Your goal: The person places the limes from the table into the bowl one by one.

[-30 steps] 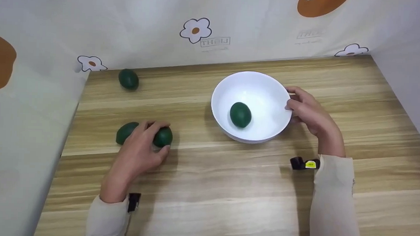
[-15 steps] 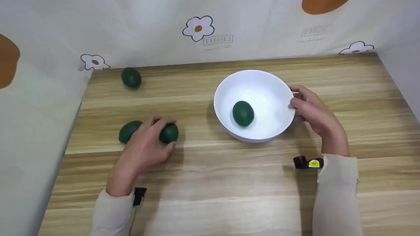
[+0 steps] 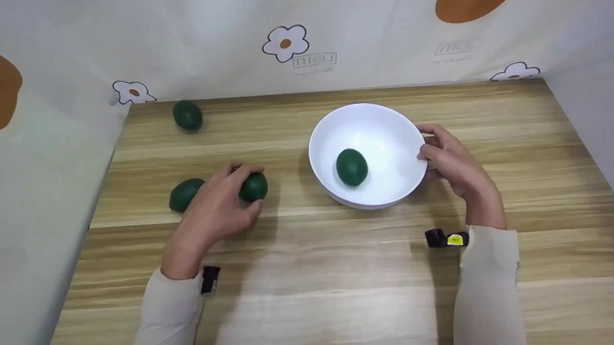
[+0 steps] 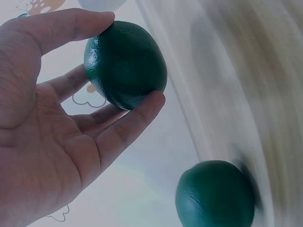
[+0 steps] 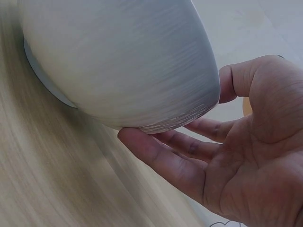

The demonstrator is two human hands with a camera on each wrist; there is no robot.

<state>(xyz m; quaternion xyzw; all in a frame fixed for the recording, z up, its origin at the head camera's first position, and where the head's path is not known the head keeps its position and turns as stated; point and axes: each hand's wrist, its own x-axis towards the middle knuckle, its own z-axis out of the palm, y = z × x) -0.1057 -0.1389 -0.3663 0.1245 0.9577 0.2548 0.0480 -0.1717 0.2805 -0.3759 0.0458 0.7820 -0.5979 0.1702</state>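
Head view shows our left hand [image 3: 216,205], fingers half-curled, pinching one green ovoid [image 3: 256,187] left of the white bowl [image 3: 390,139], whose side our right hand [image 3: 458,167] grips between thumb and fingers. We see a second ovoid [image 3: 352,167] inside the bowl, a third ovoid [image 3: 187,115] near the patterned sheet [image 3: 214,46], a fourth ovoid [image 3: 182,195] behind our left hand.

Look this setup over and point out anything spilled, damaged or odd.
Nothing looks spilled or damaged around the white bowl or the green ovals. One oddity: the boxed lettering on the backdrop behind the table appears mirror-reversed, perhaps because it hangs wrong side out.
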